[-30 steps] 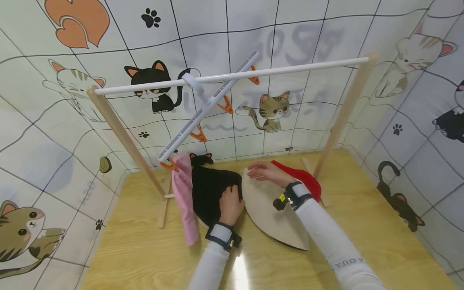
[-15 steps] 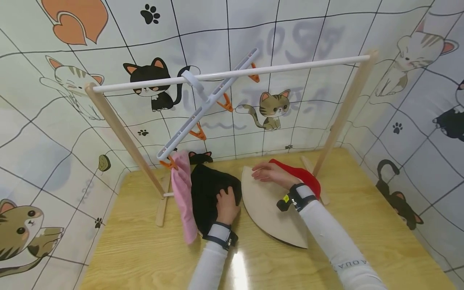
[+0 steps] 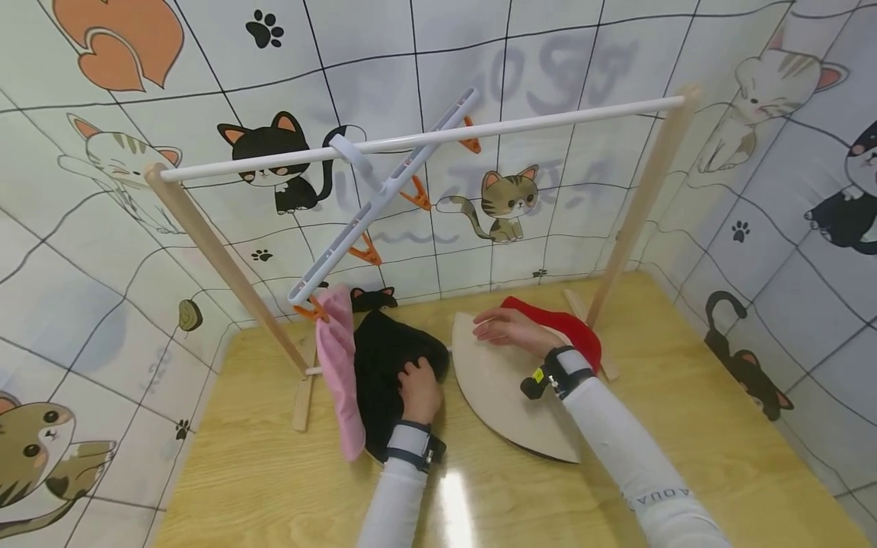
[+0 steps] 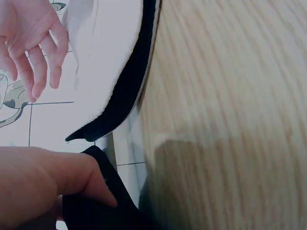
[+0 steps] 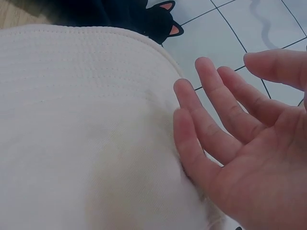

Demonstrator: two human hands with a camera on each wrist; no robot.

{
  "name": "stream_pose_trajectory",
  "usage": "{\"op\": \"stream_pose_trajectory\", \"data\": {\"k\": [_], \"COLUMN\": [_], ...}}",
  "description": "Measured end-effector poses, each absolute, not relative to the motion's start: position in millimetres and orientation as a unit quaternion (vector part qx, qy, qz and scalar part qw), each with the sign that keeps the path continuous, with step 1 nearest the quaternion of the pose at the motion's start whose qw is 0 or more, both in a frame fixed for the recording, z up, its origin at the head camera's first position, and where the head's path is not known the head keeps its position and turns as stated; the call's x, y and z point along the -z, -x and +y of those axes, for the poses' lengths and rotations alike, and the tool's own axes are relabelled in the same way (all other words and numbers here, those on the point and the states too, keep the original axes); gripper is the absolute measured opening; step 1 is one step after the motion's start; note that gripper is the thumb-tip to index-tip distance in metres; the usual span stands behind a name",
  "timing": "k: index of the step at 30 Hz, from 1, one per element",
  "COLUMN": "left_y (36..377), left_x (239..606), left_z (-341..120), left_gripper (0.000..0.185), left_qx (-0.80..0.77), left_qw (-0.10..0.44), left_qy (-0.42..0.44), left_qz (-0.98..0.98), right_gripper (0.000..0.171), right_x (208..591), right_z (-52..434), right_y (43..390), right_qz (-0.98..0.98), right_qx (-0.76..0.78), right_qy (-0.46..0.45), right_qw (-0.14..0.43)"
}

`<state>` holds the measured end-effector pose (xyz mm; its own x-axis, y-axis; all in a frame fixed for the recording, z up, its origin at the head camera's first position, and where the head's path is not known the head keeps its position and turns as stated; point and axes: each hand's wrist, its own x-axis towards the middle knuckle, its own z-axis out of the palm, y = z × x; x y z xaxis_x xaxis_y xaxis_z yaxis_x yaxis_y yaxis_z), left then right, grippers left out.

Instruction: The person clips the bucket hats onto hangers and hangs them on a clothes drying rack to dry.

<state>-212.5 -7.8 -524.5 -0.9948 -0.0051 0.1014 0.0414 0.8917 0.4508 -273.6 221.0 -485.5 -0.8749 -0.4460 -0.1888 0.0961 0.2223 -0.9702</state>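
Note:
My left hand (image 3: 419, 390) holds the right side of a black bucket hat (image 3: 384, 365), folded flat with a thin beige edge. In the left wrist view, the thumb presses on the black hat (image 4: 103, 213); most of the fingers are hidden. To its right lies a beige bucket hat (image 3: 507, 403) with stitched rows on its brim and a black underside. Over its upper part hovers my right hand (image 3: 510, 331), its fingers (image 5: 206, 129) loosely bent and spread, gripping nothing. Whether the fingertips touch the beige hat, I cannot tell.
A red cloth item (image 3: 578, 335) lies behind the beige hat. Above, a white rail on a wooden stand (image 3: 425, 140) bears a light-blue hanger (image 3: 384, 194) with orange clips (image 3: 365, 250). Its lowest clip holds a pink cloth (image 3: 338, 373), beside the black hat.
My left hand has shifted slightly left on the black hat, and a narrow gap now shows between it and the beige hat. The right hand stays nearly still. The head view has shifted a little.

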Motion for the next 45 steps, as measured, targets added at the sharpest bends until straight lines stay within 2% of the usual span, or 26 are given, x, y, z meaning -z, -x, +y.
{"op": "stream_pose_trajectory", "data": {"k": [4,9,23,45], "left_y": [213,213,195,187], "left_x": [521,519,493,457], "left_z": [-9,-11,-27,-54], "left_gripper": [0.020,0.018,0.007,0.007], "left_qx": [0.230,0.210,0.198,0.250], "left_qw": [0.044,0.026,0.124,0.199], "left_qy": [-0.012,-0.033,-0.037,-0.049], "left_qz": [-0.972,-0.977,-0.972,-0.946], "right_gripper": [0.040,0.040,0.038,0.037], "right_x": [484,485,488,490], "right_z": [219,221,225,223], "right_y": [273,272,266,264], "right_qz": [0.749,0.747,0.716,0.715], "right_qx": [0.613,0.616,0.653,0.656], "right_qy": [0.119,0.119,0.117,0.115], "right_qw": [0.223,0.219,0.219,0.215]}}
